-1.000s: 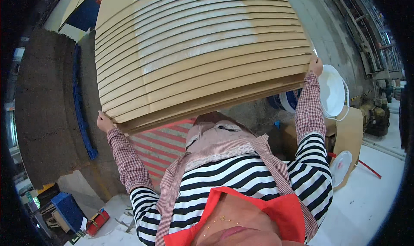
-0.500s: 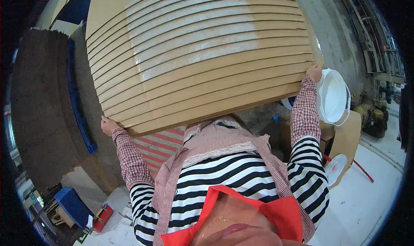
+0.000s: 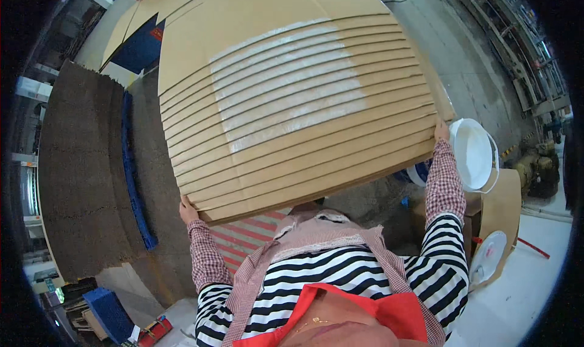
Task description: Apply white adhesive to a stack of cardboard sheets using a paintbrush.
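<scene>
A wide stack of flat brown cardboard sheets (image 3: 395, 128) lies in front of me, its sheets fanned into long steps with their near edges staggered. A pale, shiny rectangular patch (image 3: 289, 82) runs across the middle of the steps. My left hand (image 3: 188, 211) is closed on the near left corner of the stack. At the right side edge, close to the near corner, my right hand (image 3: 442, 130) grips the sheets. Both hands have their fingers partly hidden under the cardboard.
Right of my right hand stands a white bucket (image 3: 471, 155) with a wire handle. A round white lid (image 3: 488, 256) and a red rod (image 3: 534, 248) lie nearer. A tall dark brown stack (image 3: 82, 170) rises at left. Red-and-white stripes (image 3: 243, 242) mark the floor.
The whole view has shifted, so the cardboard and both hands appear lower and slightly right, and more of the stack's far end shows. Both hands keep their hold at the edges.
</scene>
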`<state>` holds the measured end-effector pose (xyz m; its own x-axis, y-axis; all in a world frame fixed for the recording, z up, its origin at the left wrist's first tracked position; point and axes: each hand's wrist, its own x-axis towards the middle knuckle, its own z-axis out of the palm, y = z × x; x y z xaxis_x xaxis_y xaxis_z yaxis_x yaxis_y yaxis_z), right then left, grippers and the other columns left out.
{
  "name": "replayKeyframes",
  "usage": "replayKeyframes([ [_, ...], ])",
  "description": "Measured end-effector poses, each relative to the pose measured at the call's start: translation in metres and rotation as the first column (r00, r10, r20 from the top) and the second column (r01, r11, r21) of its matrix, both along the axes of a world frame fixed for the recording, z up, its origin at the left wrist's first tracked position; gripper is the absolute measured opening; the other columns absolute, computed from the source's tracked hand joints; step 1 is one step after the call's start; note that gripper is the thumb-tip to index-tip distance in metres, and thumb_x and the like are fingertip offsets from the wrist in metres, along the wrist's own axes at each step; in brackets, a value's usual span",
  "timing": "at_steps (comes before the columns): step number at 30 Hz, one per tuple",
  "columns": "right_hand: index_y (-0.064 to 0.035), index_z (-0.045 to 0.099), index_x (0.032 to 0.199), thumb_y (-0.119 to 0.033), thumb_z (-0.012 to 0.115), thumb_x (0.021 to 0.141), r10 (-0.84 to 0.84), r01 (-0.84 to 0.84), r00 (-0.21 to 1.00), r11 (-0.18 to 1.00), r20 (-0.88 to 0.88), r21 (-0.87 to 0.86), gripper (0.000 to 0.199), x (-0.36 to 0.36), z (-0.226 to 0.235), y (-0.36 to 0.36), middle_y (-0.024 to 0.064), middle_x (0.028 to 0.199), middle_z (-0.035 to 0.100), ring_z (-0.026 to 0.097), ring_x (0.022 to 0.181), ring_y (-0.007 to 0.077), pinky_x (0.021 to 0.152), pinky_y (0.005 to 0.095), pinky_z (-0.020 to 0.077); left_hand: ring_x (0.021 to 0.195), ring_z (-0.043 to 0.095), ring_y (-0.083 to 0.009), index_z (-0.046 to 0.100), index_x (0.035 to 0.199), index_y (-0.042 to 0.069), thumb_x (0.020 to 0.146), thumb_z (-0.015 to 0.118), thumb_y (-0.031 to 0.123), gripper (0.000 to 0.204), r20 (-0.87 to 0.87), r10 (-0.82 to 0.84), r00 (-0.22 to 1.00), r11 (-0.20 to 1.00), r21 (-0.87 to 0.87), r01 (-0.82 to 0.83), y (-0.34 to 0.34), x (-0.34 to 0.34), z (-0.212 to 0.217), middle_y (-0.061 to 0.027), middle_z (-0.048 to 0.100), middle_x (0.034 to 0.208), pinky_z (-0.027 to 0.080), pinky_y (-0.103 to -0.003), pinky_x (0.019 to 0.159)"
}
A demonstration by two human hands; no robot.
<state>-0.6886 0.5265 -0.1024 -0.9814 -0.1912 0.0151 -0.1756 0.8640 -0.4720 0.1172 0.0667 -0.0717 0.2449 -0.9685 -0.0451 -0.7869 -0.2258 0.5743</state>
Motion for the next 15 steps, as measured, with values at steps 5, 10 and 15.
replayKeyframes([
  [5, -0.0025, 0.062, 0.105, -0.047, 0.031, 0.092, -0.243, 0.244, 0.97, 0.967, -0.033, 0.076, 0.055, 0.003, -0.016, -0.016, 0.0237, 0.108, 0.059, 0.055, 0.102, 0.0395, 0.085, 0.0495, 0.0427, 0.084, 0.061, -0.024, 0.062, 0.105, -0.002, 0.094, 0.04, 0.047, 0.055, -0.115, 0.014, 0.993, 1.0, -0.004, -0.015, -0.003, 0.005, -0.007, -0.0132, 0.066, 0.094, 0.046, -0.036, 0.071],
  [10, -0.0043, 0.063, 0.104, -0.043, 0.03, 0.094, -0.272, 0.274, 0.962, 0.952, -0.034, 0.135, 0.052, 0.013, -0.004, -0.015, 0.0229, 0.103, 0.061, 0.057, 0.097, 0.0413, 0.082, 0.0504, 0.0437, 0.089, 0.063, -0.0286, 0.063, 0.106, 0.0, 0.093, 0.038, 0.05, 0.058, -0.129, -0.034, 0.991, 0.994, -0.107, 0.02, 0.005, 0.006, -0.007, -0.0158, 0.066, 0.096, 0.047, -0.037, 0.075],
  [15, -0.01, 0.065, 0.102, -0.038, 0.037, 0.093, -0.22, 0.25, 0.951, 0.961, -0.216, 0.119, 0.041, 0.02, -0.005, -0.012, 0.0196, 0.095, 0.064, 0.06, 0.087, 0.0389, 0.074, 0.0485, 0.0471, 0.083, 0.064, -0.0284, 0.063, 0.105, -0.001, 0.094, 0.038, 0.046, 0.054, -0.025, -0.102, 0.995, 0.983, -0.155, 0.097, -0.001, 0.006, -0.009, -0.0161, 0.067, 0.092, 0.048, -0.037, 0.072],
])
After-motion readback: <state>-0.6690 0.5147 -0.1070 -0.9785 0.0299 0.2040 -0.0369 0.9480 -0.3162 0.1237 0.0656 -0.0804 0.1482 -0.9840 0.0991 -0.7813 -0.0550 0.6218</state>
